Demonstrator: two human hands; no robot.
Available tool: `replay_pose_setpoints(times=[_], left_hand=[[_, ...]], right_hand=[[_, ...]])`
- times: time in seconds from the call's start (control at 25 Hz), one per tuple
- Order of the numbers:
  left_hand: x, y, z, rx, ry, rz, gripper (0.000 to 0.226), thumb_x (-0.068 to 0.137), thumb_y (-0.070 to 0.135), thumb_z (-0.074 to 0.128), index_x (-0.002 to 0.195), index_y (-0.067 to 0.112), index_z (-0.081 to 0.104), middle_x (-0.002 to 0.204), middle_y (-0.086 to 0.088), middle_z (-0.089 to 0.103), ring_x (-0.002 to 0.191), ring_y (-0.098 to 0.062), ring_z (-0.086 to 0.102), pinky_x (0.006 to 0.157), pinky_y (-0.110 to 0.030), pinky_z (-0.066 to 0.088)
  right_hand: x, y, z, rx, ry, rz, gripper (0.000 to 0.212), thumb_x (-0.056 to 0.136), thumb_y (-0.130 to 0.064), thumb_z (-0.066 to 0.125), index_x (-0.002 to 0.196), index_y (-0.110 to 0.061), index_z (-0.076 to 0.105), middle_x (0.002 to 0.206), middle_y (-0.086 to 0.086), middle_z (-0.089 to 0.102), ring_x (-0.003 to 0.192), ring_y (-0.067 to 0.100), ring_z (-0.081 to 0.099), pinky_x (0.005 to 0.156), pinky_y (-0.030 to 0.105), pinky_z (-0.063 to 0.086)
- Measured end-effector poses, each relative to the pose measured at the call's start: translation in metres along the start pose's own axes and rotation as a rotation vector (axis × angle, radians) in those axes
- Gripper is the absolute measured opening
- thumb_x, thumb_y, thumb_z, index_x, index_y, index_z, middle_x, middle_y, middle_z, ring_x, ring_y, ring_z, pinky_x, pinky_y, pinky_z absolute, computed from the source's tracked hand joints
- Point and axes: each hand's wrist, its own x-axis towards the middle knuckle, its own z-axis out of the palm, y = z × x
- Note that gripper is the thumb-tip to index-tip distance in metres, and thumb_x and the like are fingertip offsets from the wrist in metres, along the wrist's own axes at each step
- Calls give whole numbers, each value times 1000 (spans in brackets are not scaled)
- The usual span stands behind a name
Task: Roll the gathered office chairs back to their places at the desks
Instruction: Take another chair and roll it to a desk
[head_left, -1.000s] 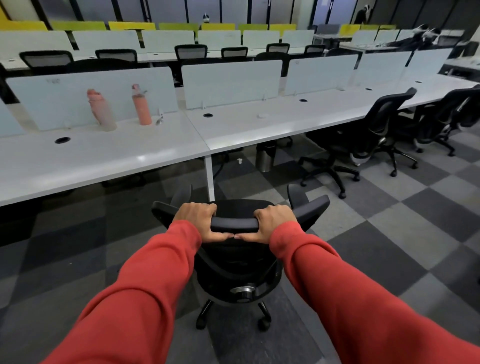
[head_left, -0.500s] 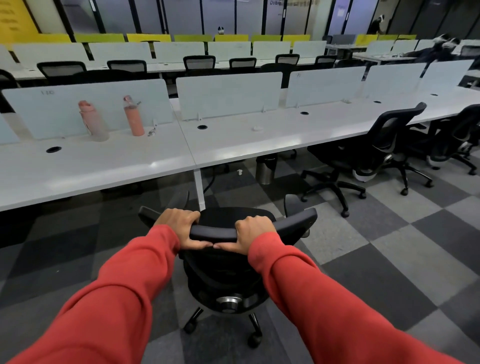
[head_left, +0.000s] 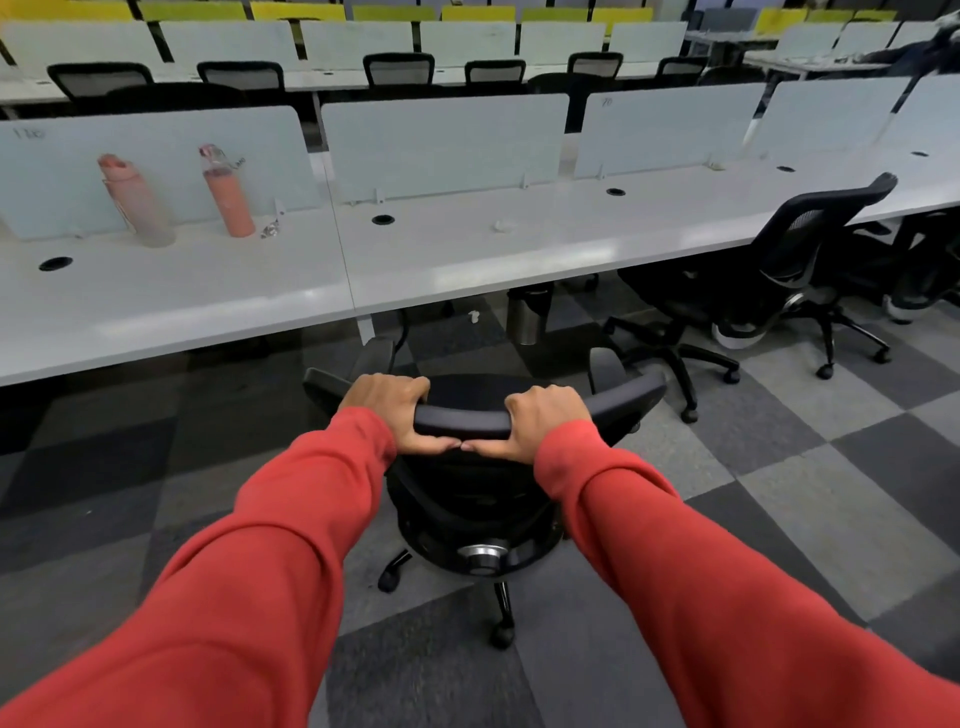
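OFFICE FLOOR: A person in red sleeves (head_left: 291, 545) holds a black office chair (head_left: 467, 499) by the top rail of its backrest, near the front edge of a long white bench (head_left: 467, 260). The left grip (head_left: 387, 410) and right grip (head_left: 545, 421) are both closed round the rail. Their fingers curl over its far side and the thumbs lie along its near side, tips meeting at the middle. The chair faces the bench with its armrests pointing toward the bench edge, close to a bench leg (head_left: 366, 327). Its castors stand on checkered grey carpet (head_left: 779, 467).

On the bench, left of the chair, two pink bottles (head_left: 136, 200) (head_left: 227, 195) stand upright before a frosted divider panel (head_left: 441, 145). A small shiny object (head_left: 270, 228) beside them is too blurred to identify. Under the bench stands a metal bin (head_left: 527, 317). Further right along the bench, a second black chair (head_left: 800, 244) sits side-on, its seat apparently tucked beneath the bench edge.
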Motion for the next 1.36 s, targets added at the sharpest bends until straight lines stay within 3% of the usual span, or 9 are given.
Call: replay_pose_setpoints(times=[0.12, 0.24, 0.32, 0.44, 0.68, 1.0, 1.24, 1.36], left_hand=[[34, 14, 6, 10, -25, 8, 76, 55, 95, 39, 83, 25, 50, 78, 8, 64, 77, -20, 63, 64, -30, 39], [64, 25, 13, -3, -21, -5, 82, 49, 97, 27, 80, 25, 50, 75, 8, 63, 74, -20, 62, 65, -31, 43], [85, 32, 16, -17, -27, -4, 81, 50, 97, 30, 80, 24, 51, 74, 8, 63, 73, -19, 62, 67, -32, 46], [112, 43, 17, -15, -48, 6, 74, 60, 93, 43, 82, 22, 51, 77, 7, 63, 75, -20, 62, 65, -32, 42], [157, 75, 22, -53, -53, -41, 70, 64, 89, 47, 81, 21, 47, 82, 5, 64, 79, -22, 63, 65, -31, 38], [211, 141, 24, -16, -96, -203, 72, 66, 91, 41, 81, 21, 46, 84, 2, 65, 80, -24, 63, 71, -35, 46], [242, 173, 25, 34, -97, -327, 72, 63, 92, 42, 81, 23, 49, 83, 5, 65, 81, -22, 63, 69, -33, 44], [254, 179, 26, 30, -83, -331, 76, 56, 95, 30, 81, 25, 49, 81, 7, 64, 81, -21, 63, 67, -32, 42]], right_hand=[[15, 33, 7, -14, 24, 14, 80, 64, -97, 35, 77, -22, 58, 83, 4, 69, 83, 26, 67, 65, 34, 39], [28, 61, 15, -20, 37, 26, 78, 63, -97, 35, 76, -23, 56, 82, 3, 69, 82, 25, 67, 63, 32, 38], [38, 82, 19, -30, 45, 26, 79, 62, -98, 35, 77, -23, 57, 82, 2, 69, 83, 25, 67, 63, 32, 36], [54, 107, 26, -29, 65, 34, 81, 62, -98, 34, 80, -23, 61, 81, 2, 69, 81, 25, 67, 64, 33, 38], [79, 167, 42, -44, 119, 16, 89, 57, -100, 26, 86, -27, 67, 75, -2, 69, 79, 20, 68, 63, 30, 39], [116, 263, 60, -7, 140, -139, 103, 48, -103, 11, 93, -31, 68, 72, -6, 68, 75, 16, 67, 63, 28, 44], [135, 309, 68, 15, 121, -279, 97, 53, -102, 16, 92, -29, 66, 71, -6, 66, 73, 17, 65, 66, 31, 48], [142, 323, 70, 16, 89, -304, 94, 57, -101, 20, 93, -27, 66, 72, -6, 64, 74, 18, 64, 68, 32, 50]])
